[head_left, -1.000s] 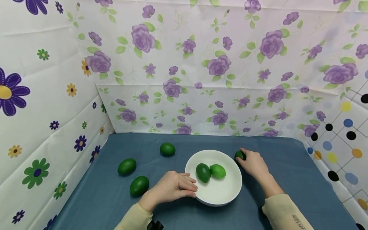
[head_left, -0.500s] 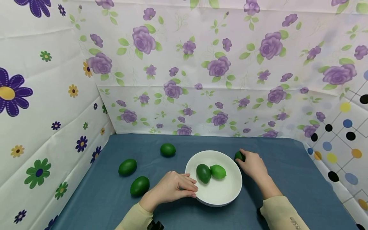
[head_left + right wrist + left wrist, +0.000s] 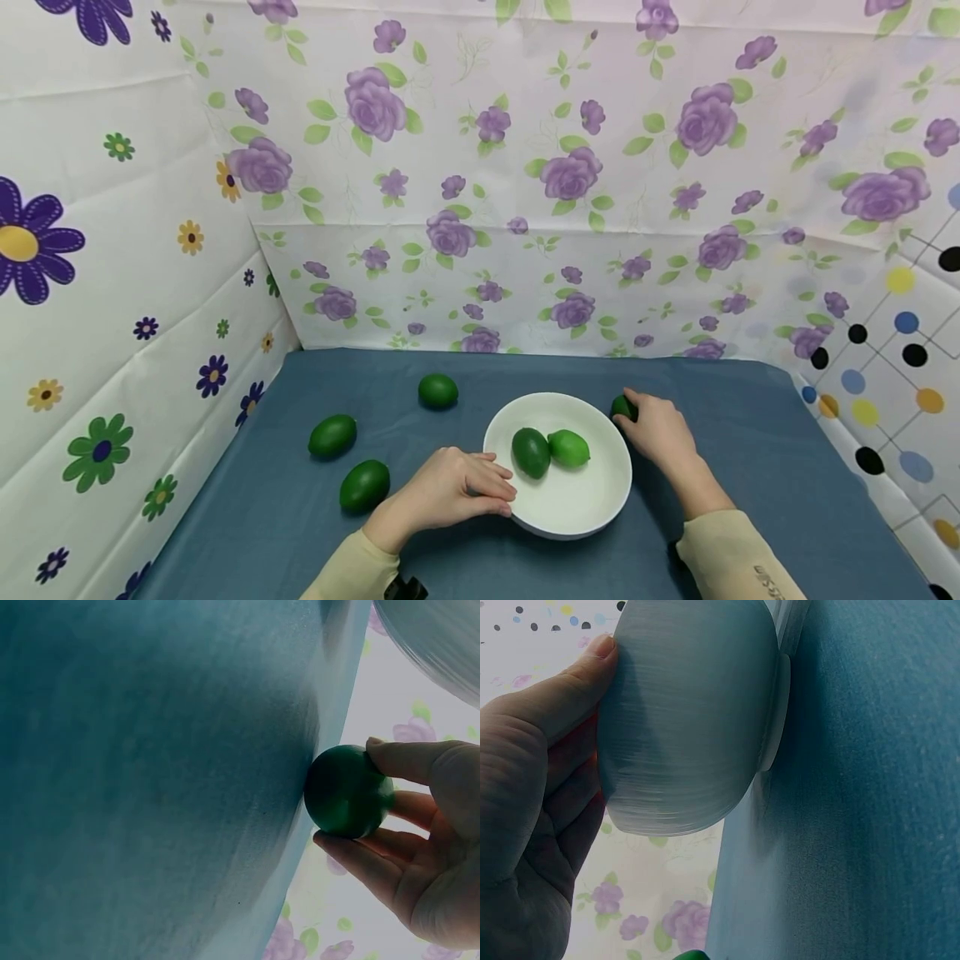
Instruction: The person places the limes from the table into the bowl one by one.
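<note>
A white bowl (image 3: 555,508) stands on the blue cloth, with a dark green oval fruit (image 3: 531,452) and a smaller bright green lime (image 3: 568,448) inside. My left hand (image 3: 457,487) holds the bowl's near left rim, fingers over the edge and thumb against the outside wall; the left wrist view shows the thumb (image 3: 592,664) on the bowl (image 3: 690,720). Just past the bowl's right side, my right hand (image 3: 660,429) grips another dark green fruit (image 3: 346,791) between thumb and fingertips, low beside the cloth. In the head view that hand partly hides the fruit.
Left of the bowl lie three more dark green fruits: one toward the back (image 3: 438,391), one farther left (image 3: 333,437) and one near the left wrist (image 3: 365,486). Flower-patterned sheets (image 3: 480,275) wall in the blue-covered table (image 3: 247,517) at the back and sides.
My right hand and forearm have edged very slightly left, still gripping the fruit. The left hand stays on the bowl's rim.
</note>
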A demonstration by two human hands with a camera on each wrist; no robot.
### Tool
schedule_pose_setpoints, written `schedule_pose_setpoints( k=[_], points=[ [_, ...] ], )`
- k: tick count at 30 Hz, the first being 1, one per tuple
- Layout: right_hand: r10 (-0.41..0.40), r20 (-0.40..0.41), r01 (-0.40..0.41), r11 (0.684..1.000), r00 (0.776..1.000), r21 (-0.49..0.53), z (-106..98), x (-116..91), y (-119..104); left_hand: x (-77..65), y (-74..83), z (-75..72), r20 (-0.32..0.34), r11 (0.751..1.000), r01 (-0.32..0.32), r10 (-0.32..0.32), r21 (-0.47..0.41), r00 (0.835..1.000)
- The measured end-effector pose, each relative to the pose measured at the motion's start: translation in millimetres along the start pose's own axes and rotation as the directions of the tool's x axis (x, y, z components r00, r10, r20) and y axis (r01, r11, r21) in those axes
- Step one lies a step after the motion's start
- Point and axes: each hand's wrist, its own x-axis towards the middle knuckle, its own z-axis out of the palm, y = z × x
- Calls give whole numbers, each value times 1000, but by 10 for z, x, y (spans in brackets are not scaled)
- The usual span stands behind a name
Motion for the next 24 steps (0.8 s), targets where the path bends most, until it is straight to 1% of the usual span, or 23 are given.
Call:
schedule_pose_setpoints(
  k=[12, 24],
  points=[
    [-12, -3, 12, 1000, 1000, 13, 5, -7, 7, -2, -6, -5, -3, 1000, -14, 14, 9, 1000],
    [-25, -2, 25, 1000, 1000, 3, 5, 3, 2, -9, -8, 2, -9, 1000, -12, 13, 11, 1000]
  ],
)
